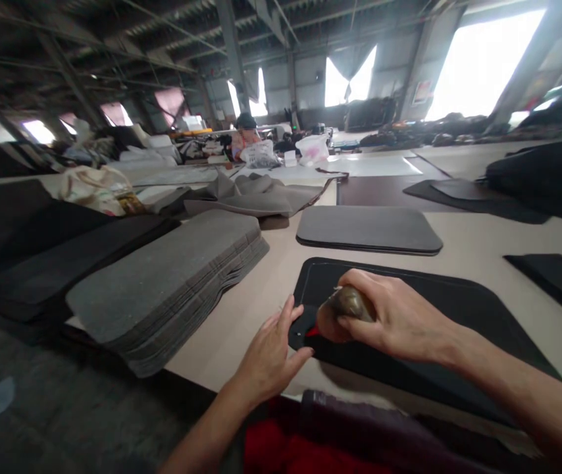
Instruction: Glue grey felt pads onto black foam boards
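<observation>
My right hand point(389, 316) is wrapped around a brownish, cloudy squeeze bottle point(333, 316) with a red nozzle. The bottle is tipped so its nozzle points down and left at the corner of a black rounded panel point(424, 293) lying flat on the table. A small dark piece point(299, 327) lies at that corner, below the nozzle; its exact shape is partly covered. My left hand point(274, 355) rests beside the same corner, fingers and thumb spread around the small piece. Whether its fingertips press on the panel is hard to tell.
A tall stack of grey panels point(172, 276) stands to the left. Beyond the black panel lies a short grey stack point(367, 227), with crumpled grey sheet point(261, 194) behind. Black pieces point(560, 280) lie at right. A person point(245, 135) sits farther back across the table point(231, 322).
</observation>
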`<state>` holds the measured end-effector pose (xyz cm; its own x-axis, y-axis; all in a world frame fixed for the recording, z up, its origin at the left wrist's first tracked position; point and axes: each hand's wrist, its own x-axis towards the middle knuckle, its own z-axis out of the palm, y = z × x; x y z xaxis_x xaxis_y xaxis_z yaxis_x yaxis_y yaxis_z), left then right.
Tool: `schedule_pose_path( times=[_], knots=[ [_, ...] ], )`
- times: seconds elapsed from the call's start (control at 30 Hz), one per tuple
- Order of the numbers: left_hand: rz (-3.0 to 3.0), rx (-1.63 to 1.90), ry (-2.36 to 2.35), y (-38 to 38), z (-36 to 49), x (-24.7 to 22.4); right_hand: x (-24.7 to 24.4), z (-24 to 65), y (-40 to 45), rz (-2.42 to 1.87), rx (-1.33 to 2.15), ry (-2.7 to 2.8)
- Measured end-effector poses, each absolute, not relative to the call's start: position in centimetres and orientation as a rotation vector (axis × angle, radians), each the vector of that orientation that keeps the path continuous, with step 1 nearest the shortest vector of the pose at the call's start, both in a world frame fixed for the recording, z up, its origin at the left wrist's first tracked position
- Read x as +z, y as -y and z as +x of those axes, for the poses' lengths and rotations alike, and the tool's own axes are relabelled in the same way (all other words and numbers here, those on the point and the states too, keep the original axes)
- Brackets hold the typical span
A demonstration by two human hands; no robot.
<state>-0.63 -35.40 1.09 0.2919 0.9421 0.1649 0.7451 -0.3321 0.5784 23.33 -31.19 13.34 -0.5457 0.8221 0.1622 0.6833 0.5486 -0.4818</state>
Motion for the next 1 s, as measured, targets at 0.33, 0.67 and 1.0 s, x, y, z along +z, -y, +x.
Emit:
schedule_pose_path(
  times=[0.33, 0.67, 1.0],
  knots=[
    [2.189, 0.658, -1.524, 35.2, -0.6, 1.3, 14.2, 28.7, 32.5, -1.413, 0.482, 2.400],
    [2.216, 0.630, -1.549, 35.1, -0.7, 1.2, 14.7, 35.7, 35.5, -1.688, 0.558, 2.221],
    [2.308, 0.587, -1.593, 34.0, -1.6, -0.4, 14.6, 44.5, 39.4, -2.016, 0.512, 1.938]
  ],
)
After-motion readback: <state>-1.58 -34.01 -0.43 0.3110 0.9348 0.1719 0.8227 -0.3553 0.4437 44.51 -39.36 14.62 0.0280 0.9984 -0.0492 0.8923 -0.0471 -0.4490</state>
